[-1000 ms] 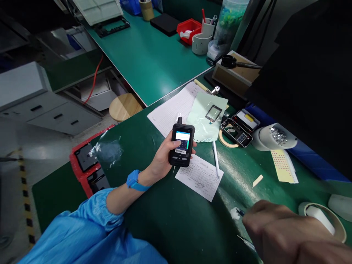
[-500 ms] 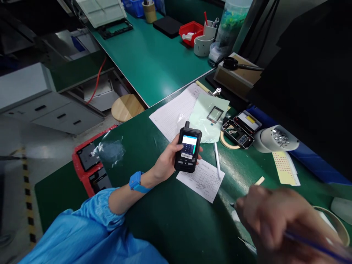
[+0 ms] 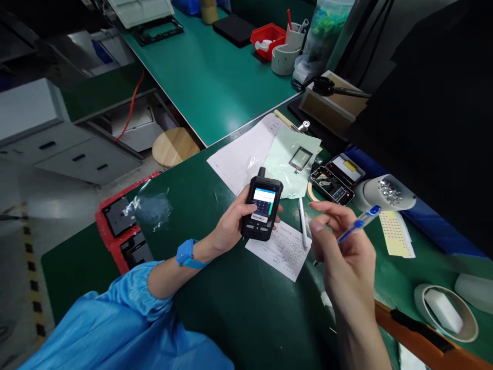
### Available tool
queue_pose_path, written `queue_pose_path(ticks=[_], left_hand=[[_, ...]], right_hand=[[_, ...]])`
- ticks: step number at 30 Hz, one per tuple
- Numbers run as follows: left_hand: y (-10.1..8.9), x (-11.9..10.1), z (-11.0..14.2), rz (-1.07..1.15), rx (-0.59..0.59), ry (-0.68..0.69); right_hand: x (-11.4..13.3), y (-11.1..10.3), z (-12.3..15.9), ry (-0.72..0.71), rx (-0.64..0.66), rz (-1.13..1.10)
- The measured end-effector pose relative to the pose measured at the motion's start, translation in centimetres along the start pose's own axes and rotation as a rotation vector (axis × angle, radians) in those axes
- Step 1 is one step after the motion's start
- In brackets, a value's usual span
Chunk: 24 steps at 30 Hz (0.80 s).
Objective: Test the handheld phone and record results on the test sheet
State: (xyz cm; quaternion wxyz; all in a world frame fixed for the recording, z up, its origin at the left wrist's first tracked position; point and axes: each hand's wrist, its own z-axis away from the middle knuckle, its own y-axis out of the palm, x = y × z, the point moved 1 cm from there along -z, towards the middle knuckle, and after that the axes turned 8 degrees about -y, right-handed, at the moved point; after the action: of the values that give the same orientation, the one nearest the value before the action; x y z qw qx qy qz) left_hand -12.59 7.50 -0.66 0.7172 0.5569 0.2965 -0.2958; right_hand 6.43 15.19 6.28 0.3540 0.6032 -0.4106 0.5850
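Observation:
My left hand point(image 3: 229, 226) is wrapped round a black handheld radio point(image 3: 262, 231) with a stubby antenna and a lit keypad screen. The thumb lies on the screen's left edge. To its right, my right hand point(image 3: 348, 262) is raised over the bench with a blue ballpoint pen point(image 3: 359, 224) tucked between its fingers. Thumb and forefinger point toward the radio, apart from it. A printed form point(image 3: 277, 254) lies under and beside the radio, and a white pen point(image 3: 302, 221) rests across its right edge.
A pale green sheet point(image 3: 283, 177) bears a small screen part point(image 3: 300, 158). Beyond my right hand lie an opened device point(image 3: 332, 185), a white cup of metal bits point(image 3: 370, 192) and a tape roll point(image 3: 472, 326). Red trays point(image 3: 106, 234) and a plastic bag point(image 3: 152, 208) are at left.
My right hand has come up and left from the lower right corner, bringing the blue pen closer to the radio. The radio shifted slightly right, still in my left hand.

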Motion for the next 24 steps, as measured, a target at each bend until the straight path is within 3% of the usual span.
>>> queue_pose_path(ticks=[8,24], left_hand=[[-0.2,-0.8,-0.2,-0.043,-0.064,0.043],[-0.3,-0.7,-0.2,-0.058,-0.105,0.033]], right_hand=[[0.9,-0.2,-0.2,0.062,0.005,-0.010],[1.3,-1.0,0.3,0.036,0.024,0.023]])
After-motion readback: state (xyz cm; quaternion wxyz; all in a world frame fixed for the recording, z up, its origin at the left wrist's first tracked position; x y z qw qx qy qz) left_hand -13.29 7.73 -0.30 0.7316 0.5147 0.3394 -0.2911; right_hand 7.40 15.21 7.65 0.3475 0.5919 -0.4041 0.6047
